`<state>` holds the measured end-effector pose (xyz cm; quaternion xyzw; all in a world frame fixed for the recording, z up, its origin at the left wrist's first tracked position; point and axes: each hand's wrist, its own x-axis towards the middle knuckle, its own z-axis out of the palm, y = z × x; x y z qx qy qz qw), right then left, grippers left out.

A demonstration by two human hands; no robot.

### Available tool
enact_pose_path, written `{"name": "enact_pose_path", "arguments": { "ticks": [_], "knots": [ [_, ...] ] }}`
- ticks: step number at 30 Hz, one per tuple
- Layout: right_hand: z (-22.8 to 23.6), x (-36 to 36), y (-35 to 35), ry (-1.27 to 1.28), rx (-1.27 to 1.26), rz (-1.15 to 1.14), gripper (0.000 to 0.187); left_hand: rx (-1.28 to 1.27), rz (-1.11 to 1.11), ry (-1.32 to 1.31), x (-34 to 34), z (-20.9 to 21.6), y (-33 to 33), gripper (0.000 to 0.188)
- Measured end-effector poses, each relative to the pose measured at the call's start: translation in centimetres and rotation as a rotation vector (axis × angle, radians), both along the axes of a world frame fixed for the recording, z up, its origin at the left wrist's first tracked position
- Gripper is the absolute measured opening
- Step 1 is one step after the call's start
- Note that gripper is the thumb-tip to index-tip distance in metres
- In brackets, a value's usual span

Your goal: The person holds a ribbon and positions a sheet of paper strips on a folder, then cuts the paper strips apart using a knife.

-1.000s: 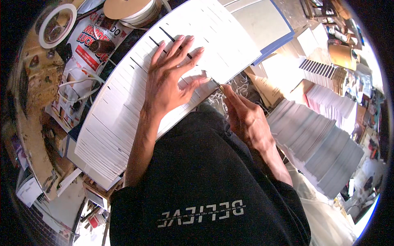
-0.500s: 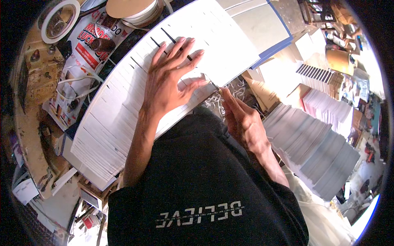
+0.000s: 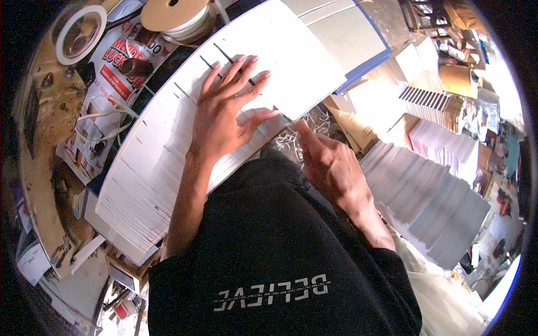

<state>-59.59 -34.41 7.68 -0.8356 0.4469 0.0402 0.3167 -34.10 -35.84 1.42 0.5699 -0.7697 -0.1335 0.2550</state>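
Observation:
A long fanned row of white paper booklets (image 3: 145, 151) lies in front of me, with short dark lines along it. My left hand (image 3: 224, 115) rests flat on the sheets, fingers spread, holding nothing. At their near edge, right of my left thumb, my right hand (image 3: 330, 162) is closed round a thin blade-like tool (image 3: 286, 119). Its slim tip touches or nearly touches the paper edge; the fingers hide its handle, so its exact kind is unclear.
Tangled white strips (image 3: 316, 126) lie beyond my right fingertips. Tall paper stacks (image 3: 414, 190) stand at the right. A blue-edged board (image 3: 350, 42) lies at the far side. A spool (image 3: 174, 17) and a tape roll (image 3: 81, 35) sit at the upper left.
My right hand has turned slightly, and its tool has shifted a little left along the paper edge. My left hand stays spread on the paper. The whole view has shifted slightly.

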Motion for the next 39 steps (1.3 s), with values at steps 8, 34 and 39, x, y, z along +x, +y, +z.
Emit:
{"name": "enact_pose_path", "arguments": {
  "ticks": [8, 34, 39],
  "knots": [
    [4.1, 3.5, -1.7, 0.300, 0.078, 0.065, 0.038, -0.014, 0.017, -0.051, 0.2, -0.5, 0.1, 0.053],
    [-1.5, 0.1, 2.4, -0.308, -0.037, -0.252, 0.035, 0.035, 0.081, -0.025, -0.3, -0.1, 2.8, 0.062],
    [-2.1, -0.3, 2.6, -0.254, -0.096, -0.114, 0.081, 0.016, 0.078, -0.010, -0.2, -0.3, 3.0, 0.061]
  ]
}}
